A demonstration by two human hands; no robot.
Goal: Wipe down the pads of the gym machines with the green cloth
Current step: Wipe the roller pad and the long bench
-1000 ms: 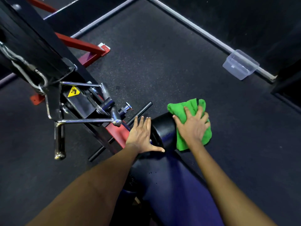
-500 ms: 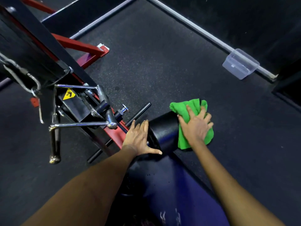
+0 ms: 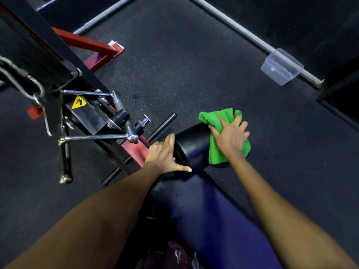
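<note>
A black cylindrical roller pad (image 3: 192, 144) sits at the end of a long dark seat pad (image 3: 194, 206) in the middle of the view. My right hand (image 3: 230, 137) presses the green cloth (image 3: 217, 152) flat against the right end of the roller, fingers spread over it. My left hand (image 3: 164, 154) lies flat against the roller's left end, thumb stretched along its near side, bracing it. Part of the cloth sticks out beyond my fingers at the far side.
The machine's black and red frame (image 3: 81, 105) with chrome handles (image 3: 93, 136) and a yellow warning sticker (image 3: 78, 102) stands to the left. A clear plastic container (image 3: 281, 66) lies by a grey floor rail (image 3: 242, 33) at the far right. Dark rubber flooring surrounds everything.
My right hand has slid the green cloth a little along the right end of the roller. The left hand stays on the left end, and my view has shifted slightly.
</note>
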